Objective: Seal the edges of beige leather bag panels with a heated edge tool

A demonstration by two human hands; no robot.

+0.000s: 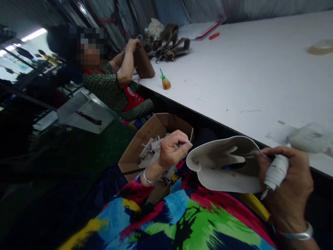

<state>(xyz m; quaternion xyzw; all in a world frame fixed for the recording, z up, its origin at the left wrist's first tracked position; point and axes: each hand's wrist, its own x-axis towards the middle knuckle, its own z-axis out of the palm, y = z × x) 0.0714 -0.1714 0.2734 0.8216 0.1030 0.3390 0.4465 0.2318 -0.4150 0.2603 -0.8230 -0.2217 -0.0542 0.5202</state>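
- White table [247, 69] — fills upper right
- Cardboard box [134, 152] below table edge, pale scraps [147, 156] inside
- Pale curved piece [226, 181] in front of table edge
- Right hand [293, 184] pinches the piece's edge
- Left hand [170, 150] near its other end — thumb and fingertips pressed together, cannot tell if on anything
- White-handled tool [277, 171] in right hand, metal tip down
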